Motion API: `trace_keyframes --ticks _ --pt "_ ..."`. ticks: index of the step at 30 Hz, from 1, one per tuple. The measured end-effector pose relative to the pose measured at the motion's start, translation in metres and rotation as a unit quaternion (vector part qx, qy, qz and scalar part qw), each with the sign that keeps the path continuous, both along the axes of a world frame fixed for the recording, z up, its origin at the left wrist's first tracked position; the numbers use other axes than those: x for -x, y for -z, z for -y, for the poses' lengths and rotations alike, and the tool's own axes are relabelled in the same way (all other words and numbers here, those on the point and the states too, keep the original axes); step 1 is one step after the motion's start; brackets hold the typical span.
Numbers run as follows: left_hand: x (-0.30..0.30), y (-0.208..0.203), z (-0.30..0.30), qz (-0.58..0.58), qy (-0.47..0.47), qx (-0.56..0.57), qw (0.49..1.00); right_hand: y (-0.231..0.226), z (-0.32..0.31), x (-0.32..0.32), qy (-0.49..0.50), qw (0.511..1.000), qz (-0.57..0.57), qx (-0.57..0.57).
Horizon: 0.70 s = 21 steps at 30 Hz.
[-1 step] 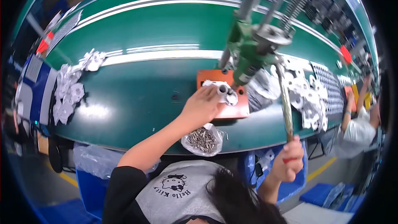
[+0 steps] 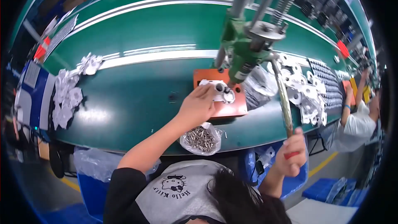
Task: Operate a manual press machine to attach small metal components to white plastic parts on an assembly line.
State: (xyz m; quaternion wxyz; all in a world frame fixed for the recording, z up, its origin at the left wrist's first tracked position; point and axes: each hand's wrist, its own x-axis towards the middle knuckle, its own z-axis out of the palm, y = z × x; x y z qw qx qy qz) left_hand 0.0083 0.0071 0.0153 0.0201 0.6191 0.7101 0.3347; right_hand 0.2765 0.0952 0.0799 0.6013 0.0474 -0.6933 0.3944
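The left hand point(image 2: 198, 104) is holding a small white part point(image 2: 216, 90) with its fingers on the orange plate point(image 2: 226, 108) under the green press point(image 2: 242, 54) on the desk point(image 2: 137, 95), while the right hand point(image 2: 291, 154) is gripping the press's long handle point(image 2: 282, 99).

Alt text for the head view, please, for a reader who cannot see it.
A person's left hand steadies a white metal part on an orange plate under a green hand press, while the right hand grips the press lever. A bag of small pins lies on the green bench.
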Motion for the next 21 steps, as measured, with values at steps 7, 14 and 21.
trace_keyframes --ticks 7,14,21 --pt "0.029 -0.005 -0.033 -0.110 0.015 -0.015 0.994 -0.139 -0.135 0.149 -0.027 1.000 -0.006 0.012" --pt "0.043 -0.068 -0.026 0.090 0.068 0.135 0.984 -0.095 -0.199 0.172 -0.094 0.945 0.162 0.267" --pt "0.151 -0.019 -0.024 0.291 -0.154 -0.050 0.943 0.036 -0.210 0.015 0.454 0.598 0.647 -0.133"
